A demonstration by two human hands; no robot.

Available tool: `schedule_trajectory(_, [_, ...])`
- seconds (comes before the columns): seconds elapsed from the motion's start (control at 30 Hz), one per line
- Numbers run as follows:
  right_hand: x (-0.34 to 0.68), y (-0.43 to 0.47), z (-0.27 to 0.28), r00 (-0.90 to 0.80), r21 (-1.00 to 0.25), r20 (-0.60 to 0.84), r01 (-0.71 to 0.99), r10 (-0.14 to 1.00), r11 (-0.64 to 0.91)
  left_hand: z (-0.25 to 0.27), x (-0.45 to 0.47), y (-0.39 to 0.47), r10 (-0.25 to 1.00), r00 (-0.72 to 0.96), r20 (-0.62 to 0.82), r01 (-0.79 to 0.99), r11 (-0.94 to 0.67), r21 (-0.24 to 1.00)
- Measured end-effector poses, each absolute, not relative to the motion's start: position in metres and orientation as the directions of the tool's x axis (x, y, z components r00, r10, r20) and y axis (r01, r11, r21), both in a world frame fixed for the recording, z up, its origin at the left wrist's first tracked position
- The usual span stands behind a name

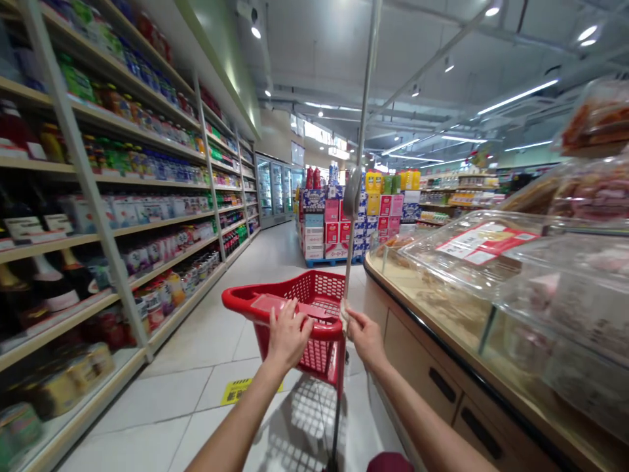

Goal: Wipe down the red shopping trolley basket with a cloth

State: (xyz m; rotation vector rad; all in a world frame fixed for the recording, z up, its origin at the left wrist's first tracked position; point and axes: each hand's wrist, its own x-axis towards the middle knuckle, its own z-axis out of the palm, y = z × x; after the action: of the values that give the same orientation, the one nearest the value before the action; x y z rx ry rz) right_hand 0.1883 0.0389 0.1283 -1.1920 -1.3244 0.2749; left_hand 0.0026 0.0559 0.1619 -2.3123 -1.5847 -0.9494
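Observation:
A red plastic shopping cart (319,357) stands in front of me, its basket bare as far as I can see. My left hand (287,334) lies over the cart's red handle (240,298), with the fingers curled across the rim onto the flat panel. At the handle's right end, my right hand (363,334) pinches a crumpled whitish cloth or tissue (344,320) against the corner. A thin metal pole (364,98) rises just beyond that hand; its lower end is partly hidden.
Shelves (162,183) of bottles and packs line the left side. Close on the right runs a wooden display counter (417,347) with clear covers. Stacked drink cartons (339,229) stand on a blue pallet ahead. A yellow floor sticker (236,391) lies left of the cart.

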Motion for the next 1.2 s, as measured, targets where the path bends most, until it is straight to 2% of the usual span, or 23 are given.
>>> schedule_trajectory(0.17, [0.208, 0.037, 0.146, 0.15, -0.599, 0.695, 0.663, 0.703, 0.45, 0.162, 0.032, 0.042, 0.722, 0.273, 0.636, 0.876, -0.46, 0.146])
schedule_trajectory(0.27, [0.208, 0.034, 0.152, 0.143, -0.582, 0.699, 0.684, 0.701, 0.441, 0.163, 0.044, 0.033, 0.709, 0.303, 0.637, 0.868, -0.481, 0.123])
schedule_trajectory(0.33, [0.197, 0.027, 0.156, 0.082, -0.548, 0.721, 0.675, 0.688, 0.494, 0.162, 0.049, 0.031, 0.703, 0.312, 0.64, 0.857, -0.499, 0.131])
schedule_trajectory(0.43, [0.181, 0.013, 0.164, -0.094, -0.429, 0.774, 0.65, 0.626, 0.628, 0.158, 0.051, 0.031, 0.695, 0.309, 0.649, 0.821, -0.54, 0.188])
schedule_trajectory(0.5, [0.181, 0.008, 0.168, -0.103, -0.386, 0.786, 0.689, 0.61, 0.613, 0.158, 0.049, 0.031, 0.698, 0.313, 0.644, 0.776, -0.579, 0.25])
schedule_trajectory(0.63, [0.197, 0.004, 0.167, 0.019, -0.413, 0.703, 0.825, 0.711, 0.386, 0.167, 0.047, 0.022, 0.728, 0.35, 0.59, 0.684, -0.629, 0.37])
schedule_trajectory(0.7, [0.196, 0.001, 0.164, 0.01, -0.408, 0.692, 0.83, 0.722, 0.38, 0.175, 0.052, 0.016, 0.749, 0.346, 0.565, 0.646, -0.627, 0.435])
schedule_trajectory(0.8, [0.186, -0.004, 0.161, -0.003, -0.45, 0.712, 0.766, 0.702, 0.459, 0.185, 0.067, 0.008, 0.777, 0.311, 0.547, 0.624, -0.601, 0.5])
schedule_trajectory(0.87, [0.184, -0.005, 0.159, 0.023, -0.528, 0.707, 0.681, 0.707, 0.506, 0.189, 0.077, 0.004, 0.785, 0.335, 0.521, 0.659, -0.591, 0.466])
schedule_trajectory(0.97, [0.194, -0.003, 0.155, 0.092, -0.589, 0.709, 0.623, 0.699, 0.515, 0.187, 0.088, 0.002, 0.774, 0.382, 0.505, 0.756, -0.576, 0.312])
schedule_trajectory(1.07, [0.207, 0.001, 0.149, 0.082, -0.542, 0.719, 0.688, 0.69, 0.483, 0.18, 0.09, 0.0, 0.72, 0.381, 0.58, 0.815, -0.557, 0.157])
schedule_trajectory(1.2, [0.211, 0.003, 0.143, 0.057, -0.498, 0.758, 0.695, 0.65, 0.519, 0.175, 0.065, -0.008, 0.63, 0.398, 0.667, 0.801, -0.593, 0.082])
